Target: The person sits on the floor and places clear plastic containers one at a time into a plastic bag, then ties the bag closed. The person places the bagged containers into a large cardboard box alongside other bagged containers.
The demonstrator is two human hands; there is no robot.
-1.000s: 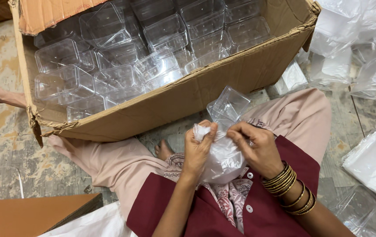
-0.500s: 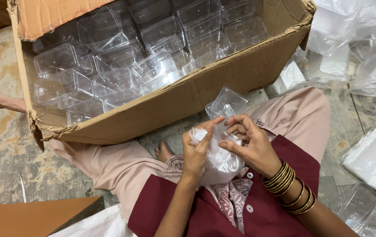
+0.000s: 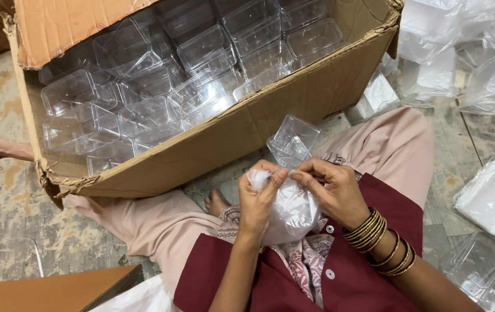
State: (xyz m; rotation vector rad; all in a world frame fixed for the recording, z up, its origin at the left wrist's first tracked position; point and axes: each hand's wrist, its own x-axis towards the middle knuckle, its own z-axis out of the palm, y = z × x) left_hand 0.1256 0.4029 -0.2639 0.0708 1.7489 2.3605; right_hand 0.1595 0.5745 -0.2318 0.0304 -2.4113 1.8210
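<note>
While cardboard box (image 3: 218,136) of clear tubs sits ahead on floor, plastic bag (image 3: 291,211) rests in lap; left hand (image 3: 261,196) pinches its bunched neck, right hand (image 3: 331,188) pinches alongside. Best kept tight, twisted close to contents.

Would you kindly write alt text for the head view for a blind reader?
A seated person's left hand and right hand pinch the top of a clear plastic bag in their lap. Ahead sits a cardboard box filled with clear plastic containers.
</note>
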